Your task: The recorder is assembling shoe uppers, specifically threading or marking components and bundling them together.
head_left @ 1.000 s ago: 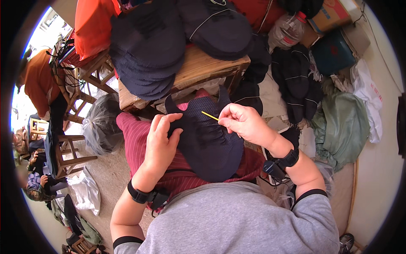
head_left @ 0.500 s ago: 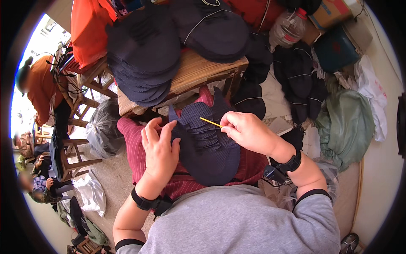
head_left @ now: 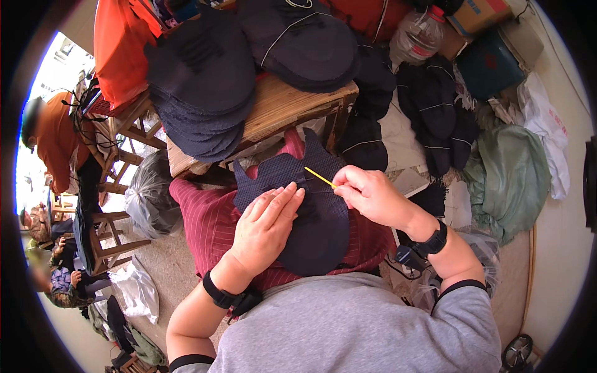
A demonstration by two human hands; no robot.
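A dark navy fabric shoe upper [head_left: 316, 241] lies across my lap on maroon striped cloth [head_left: 202, 221], its notched end away from me. My left hand [head_left: 264, 227] rests flat over its middle left part, fingers stretched out and side by side, hiding much of the lacing area. Between the thumb and fingers of my right hand [head_left: 373, 198] is a thin yellow stick [head_left: 320, 176]. It points up and left over the upper; its tip is near the fabric, and I cannot tell whether it touches.
Ahead stands a wooden table [head_left: 273, 109] with a stack of dark uppers [head_left: 199, 81] and a tied bundle [head_left: 305, 46]. More tied bundles [head_left: 429, 105] lie to the right, by a green sack [head_left: 507, 177]. A grey plastic bag [head_left: 152, 196] and stools are left; people sit beyond.
My left hand has moved right, from the upper's left edge onto its middle, and its fingers have straightened. The yellow stick, still in my right hand, has shifted slightly right and tilts more steeply.
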